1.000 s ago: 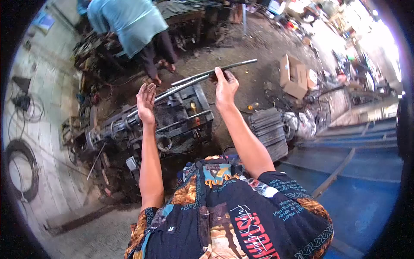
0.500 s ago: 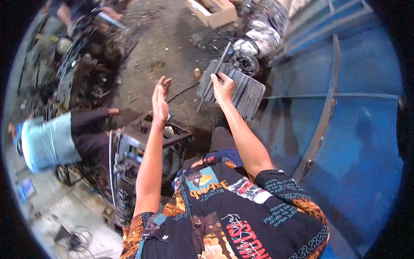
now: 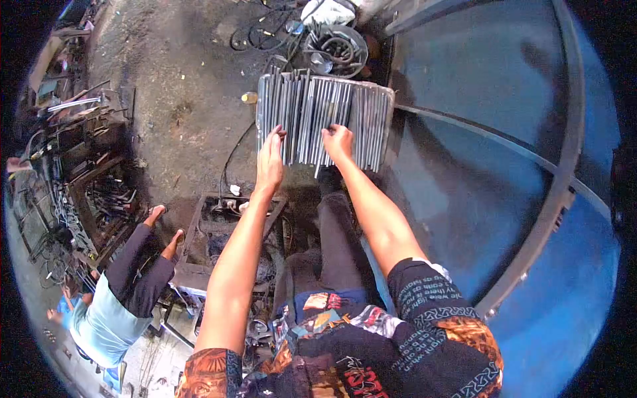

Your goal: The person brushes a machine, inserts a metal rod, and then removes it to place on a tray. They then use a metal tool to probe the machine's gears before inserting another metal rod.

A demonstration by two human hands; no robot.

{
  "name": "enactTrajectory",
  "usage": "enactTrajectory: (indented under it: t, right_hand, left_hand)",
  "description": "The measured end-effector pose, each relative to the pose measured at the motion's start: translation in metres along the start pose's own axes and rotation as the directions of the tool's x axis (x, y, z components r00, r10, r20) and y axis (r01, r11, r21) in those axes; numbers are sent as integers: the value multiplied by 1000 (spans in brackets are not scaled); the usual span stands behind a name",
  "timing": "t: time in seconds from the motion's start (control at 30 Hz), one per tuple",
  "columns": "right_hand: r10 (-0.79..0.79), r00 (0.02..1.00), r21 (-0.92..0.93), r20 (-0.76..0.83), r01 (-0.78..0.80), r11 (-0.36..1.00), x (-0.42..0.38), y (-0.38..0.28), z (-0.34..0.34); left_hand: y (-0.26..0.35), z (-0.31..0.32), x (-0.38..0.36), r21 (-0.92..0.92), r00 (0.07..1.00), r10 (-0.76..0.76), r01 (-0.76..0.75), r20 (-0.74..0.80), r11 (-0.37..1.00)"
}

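Dark metal rods [image 3: 325,99] lie side by side in rows on a low flat stand [image 3: 391,99] in front of me. My left hand [image 3: 271,162] is over the left part of the rows, its fingers stretched out, with nothing seen in it. Above the middle of the rods, my right hand [image 3: 340,144] has its fingers curled into a pinch. What they hold, if anything, is hidden. One rod juts out below the others, between my two hands.
Behind the stand sits a round tub [image 3: 338,50] of hoses or cables. A yellow object [image 3: 249,98] lies by the stand's left edge. A blue metal panel [image 3: 464,132] rises on the right. At lower left, a person [image 3: 109,318] sits by a metal frame [image 3: 192,245].
My view has turned and tilted toward the stand, so the rods show more fully and nearer the middle. Both hands are now over the rods; the left was beside the stand before.
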State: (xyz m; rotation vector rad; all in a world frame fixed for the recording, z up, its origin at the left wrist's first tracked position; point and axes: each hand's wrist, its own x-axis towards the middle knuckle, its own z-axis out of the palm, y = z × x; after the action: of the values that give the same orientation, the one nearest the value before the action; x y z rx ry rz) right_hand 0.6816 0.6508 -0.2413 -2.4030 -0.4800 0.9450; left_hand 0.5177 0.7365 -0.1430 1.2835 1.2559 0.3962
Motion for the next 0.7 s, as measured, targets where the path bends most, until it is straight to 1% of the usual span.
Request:
enactTrajectory:
  t: [0.03,0.1,0.17,0.23,0.27,0.3,0.37,0.4,0.43,0.5,0.57,0.63,0.67,0.7]
  right_hand:
    - [11,1000,-9,15,-11,1000,7,5,15]
    - [-32,997,-28,74,34,999,15,8,33]
    - [34,996,-38,79,-32,999,23,7,46]
    - [-15,996,-37,83,18,999,28,4,53]
    - [46,998,-74,52,-42,996,28,3,56]
    - [47,997,-75,56,-42,996,27,2,57]
    - [61,996,-161,59,-51,986,29,-2,60]
    - [58,998,-186,30,-52,981,30,-1,63]
    - [63,998,-187,31,-56,981,30,1,65]
    - [59,996,-151,68,-48,987,30,4,68]
    - [69,995,-147,69,-59,987,29,9,70]
    - [16,1000,-74,-6,-17,997,29,17,78]
    - [-3,1000,-35,4,3,999,31,22,81]
    - [-1,1000,-33,2,1,999,31,22,81]
  left_hand:
    - [-13,3,7,3,1000,-16,16,5,1000]
    - [-30,7,16,132,998,-46,40,46,990]
    - [-40,12,26,154,997,-62,54,49,987]
    - [-47,14,30,190,996,-46,31,73,981]
    - [-50,15,34,201,993,-77,57,93,978]
    - [-53,17,33,202,993,-81,61,90,978]
    - [-58,21,38,223,989,-75,45,128,974]
    - [-56,23,40,230,984,-102,66,146,971]
    - [-54,25,39,231,983,-106,70,149,971]
    - [-53,27,38,296,989,-83,43,125,954]
    - [-54,28,36,307,989,-81,41,121,951]
    - [-62,24,34,282,989,-66,26,133,959]
    - [-67,24,34,296,989,-86,46,124,954]
    - [-71,24,34,297,988,-85,44,126,954]
